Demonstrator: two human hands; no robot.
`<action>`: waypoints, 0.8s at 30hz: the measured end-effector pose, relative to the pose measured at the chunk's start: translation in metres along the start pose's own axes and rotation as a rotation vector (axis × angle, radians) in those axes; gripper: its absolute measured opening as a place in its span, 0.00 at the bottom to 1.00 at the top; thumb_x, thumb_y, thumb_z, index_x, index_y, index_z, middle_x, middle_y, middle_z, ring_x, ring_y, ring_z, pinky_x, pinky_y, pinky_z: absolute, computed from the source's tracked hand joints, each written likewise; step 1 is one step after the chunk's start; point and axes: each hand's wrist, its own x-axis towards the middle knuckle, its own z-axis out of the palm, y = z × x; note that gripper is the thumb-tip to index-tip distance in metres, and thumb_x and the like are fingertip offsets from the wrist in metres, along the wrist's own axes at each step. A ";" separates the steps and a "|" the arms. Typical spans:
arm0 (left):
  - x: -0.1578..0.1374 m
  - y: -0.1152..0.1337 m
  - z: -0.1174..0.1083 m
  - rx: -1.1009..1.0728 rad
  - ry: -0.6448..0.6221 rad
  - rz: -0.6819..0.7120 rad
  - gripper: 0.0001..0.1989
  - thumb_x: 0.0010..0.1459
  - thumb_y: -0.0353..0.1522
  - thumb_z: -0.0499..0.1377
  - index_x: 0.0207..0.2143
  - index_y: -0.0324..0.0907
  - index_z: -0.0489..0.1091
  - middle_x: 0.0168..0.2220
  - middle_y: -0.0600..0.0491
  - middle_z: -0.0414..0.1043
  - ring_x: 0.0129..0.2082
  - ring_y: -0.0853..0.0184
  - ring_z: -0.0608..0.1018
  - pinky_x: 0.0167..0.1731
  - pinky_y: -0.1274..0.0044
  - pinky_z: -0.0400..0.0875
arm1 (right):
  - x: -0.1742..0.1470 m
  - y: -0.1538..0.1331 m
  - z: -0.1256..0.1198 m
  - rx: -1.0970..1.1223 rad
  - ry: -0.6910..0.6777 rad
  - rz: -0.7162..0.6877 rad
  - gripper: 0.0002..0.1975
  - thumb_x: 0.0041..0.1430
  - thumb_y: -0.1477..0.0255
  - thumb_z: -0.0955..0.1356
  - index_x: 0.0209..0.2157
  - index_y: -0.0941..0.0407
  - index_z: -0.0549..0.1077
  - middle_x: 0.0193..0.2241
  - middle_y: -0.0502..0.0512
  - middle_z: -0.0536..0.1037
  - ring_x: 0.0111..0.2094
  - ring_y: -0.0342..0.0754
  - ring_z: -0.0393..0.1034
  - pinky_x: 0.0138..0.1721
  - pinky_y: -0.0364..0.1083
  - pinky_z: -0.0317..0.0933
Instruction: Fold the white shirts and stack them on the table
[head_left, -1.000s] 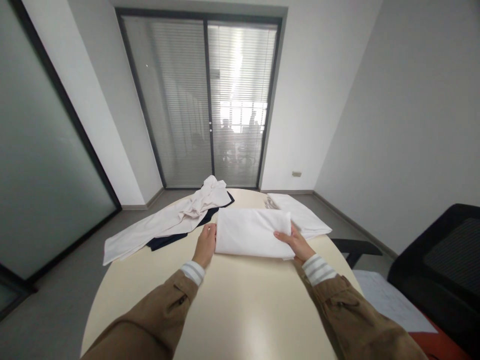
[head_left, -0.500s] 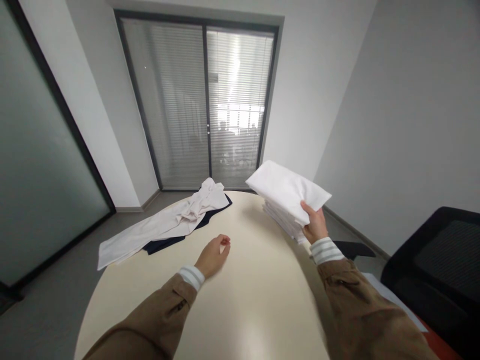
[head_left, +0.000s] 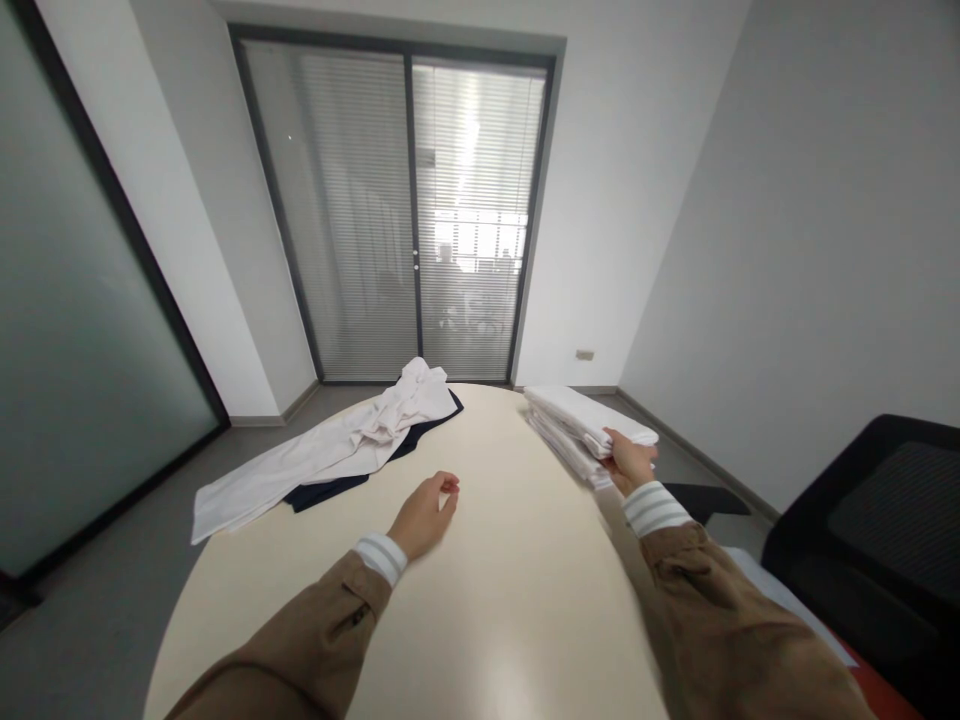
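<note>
My right hand grips the near right corner of a folded white garment, thumb on top and fingers beneath. This garment lies nearly level over a stack of folded white cloth at the table's right edge. Its near end seems raised a little off the stack. My left hand is above the middle of the table, fingers loosely curled with a gap to the thumb and nothing in them. Farther left, a rumpled white garment lies stretched out over a dark navy cloth.
The pale round-edged table fills the lower middle. A black mesh chair stands at the right, with a white sheet and something red near it. Glass doors with blinds are behind the table.
The folded white garment has come down from a raised, tilted position onto the stack, with my right hand still on its corner. My left hand is almost unmoved.
</note>
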 end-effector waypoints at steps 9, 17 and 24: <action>0.001 -0.004 0.001 0.030 -0.012 0.029 0.11 0.60 0.32 0.55 0.45 0.41 0.68 0.42 0.45 0.76 0.44 0.60 0.77 0.48 0.67 0.68 | -0.010 -0.002 -0.005 -0.031 0.046 -0.047 0.53 0.46 0.78 0.74 0.64 0.44 0.39 0.44 0.50 0.69 0.27 0.40 0.69 0.31 0.51 0.77; -0.002 -0.003 0.000 0.028 -0.008 0.021 0.11 0.60 0.31 0.56 0.45 0.42 0.68 0.42 0.46 0.76 0.41 0.61 0.77 0.45 0.68 0.69 | -0.014 -0.005 -0.027 -0.598 0.064 -0.202 0.56 0.42 0.66 0.76 0.67 0.61 0.43 0.54 0.74 0.66 0.51 0.63 0.68 0.53 0.63 0.66; -0.002 -0.003 0.000 0.029 0.002 0.030 0.10 0.59 0.31 0.56 0.44 0.42 0.69 0.41 0.47 0.76 0.43 0.60 0.77 0.46 0.68 0.69 | -0.021 -0.036 -0.014 -1.036 -0.062 -0.682 0.28 0.62 0.56 0.62 0.61 0.51 0.66 0.69 0.61 0.51 0.69 0.69 0.40 0.62 0.72 0.43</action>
